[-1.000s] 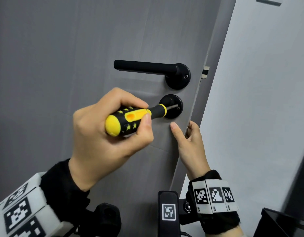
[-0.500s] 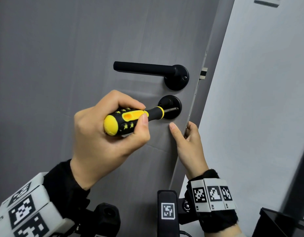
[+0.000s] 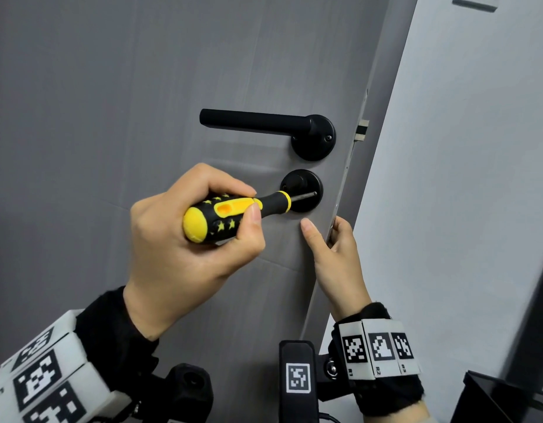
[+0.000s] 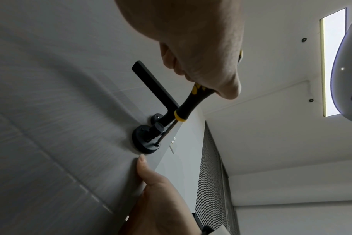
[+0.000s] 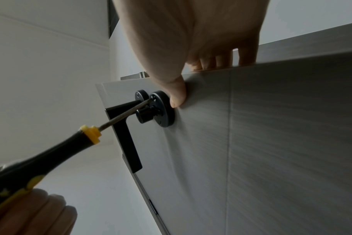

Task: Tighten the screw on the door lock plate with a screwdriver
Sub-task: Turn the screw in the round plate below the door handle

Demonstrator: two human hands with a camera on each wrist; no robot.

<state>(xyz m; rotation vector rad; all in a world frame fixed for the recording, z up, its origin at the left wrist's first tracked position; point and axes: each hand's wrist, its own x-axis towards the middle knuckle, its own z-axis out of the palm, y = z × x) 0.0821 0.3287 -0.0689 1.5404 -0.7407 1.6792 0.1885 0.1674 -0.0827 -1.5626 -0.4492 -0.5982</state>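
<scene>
Screw (image 5: 152, 98) sits at the door-edge side of the round black lock plate (image 3: 303, 190); black-and-yellow screwdriver (image 3: 230, 215) tip is seated in it. Left hand (image 3: 185, 239) wraps the handle, right hand (image 3: 337, 254) clamps the grey door (image 3: 111, 117) edge, thumb on its face. Looks mid-tightening; seating depth unclear.

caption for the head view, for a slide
Left hand drives a yellow-and-black screwdriver into the round lock plate while the right hand grips the door edge.
</scene>
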